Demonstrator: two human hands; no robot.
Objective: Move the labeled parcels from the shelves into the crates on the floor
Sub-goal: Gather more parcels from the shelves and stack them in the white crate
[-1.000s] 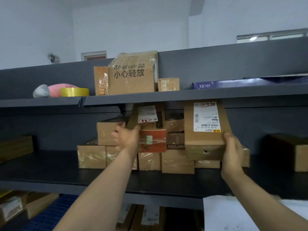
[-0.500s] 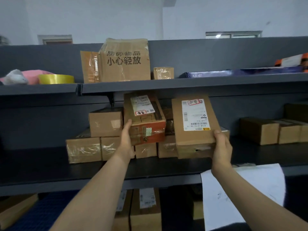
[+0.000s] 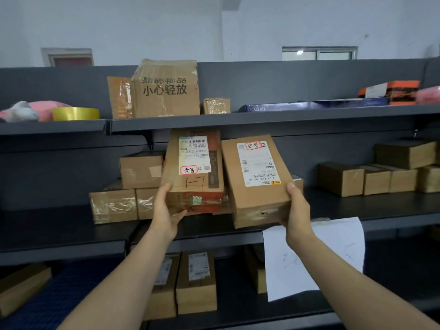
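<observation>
My left hand [image 3: 166,210] grips the lower corner of a brown labeled parcel with red tape [image 3: 194,172], held upright in front of the middle shelf [image 3: 59,231]. My right hand [image 3: 296,208] holds the lower right corner of a second, plain brown labeled parcel [image 3: 256,179], tilted slightly and off the shelf. Both white labels face me. Behind them several taped cardboard boxes [image 3: 114,204] are stacked on the middle shelf. A blue crate [image 3: 47,303] shows at the lower left, mostly hidden by my left arm.
The top shelf [image 3: 262,116] carries a large printed carton [image 3: 166,89], a small box, yellow tape roll [image 3: 75,113], a blue flat box and an orange box. More cardboard boxes [image 3: 378,177] sit at the right. A white paper sheet [image 3: 316,258] hangs from the shelf edge. Labeled parcels [image 3: 195,282] lie below.
My left hand has pulled the red-taped parcel out of the stack and stood it upright. Both parcels have come toward me, and my view has shifted right and lower.
</observation>
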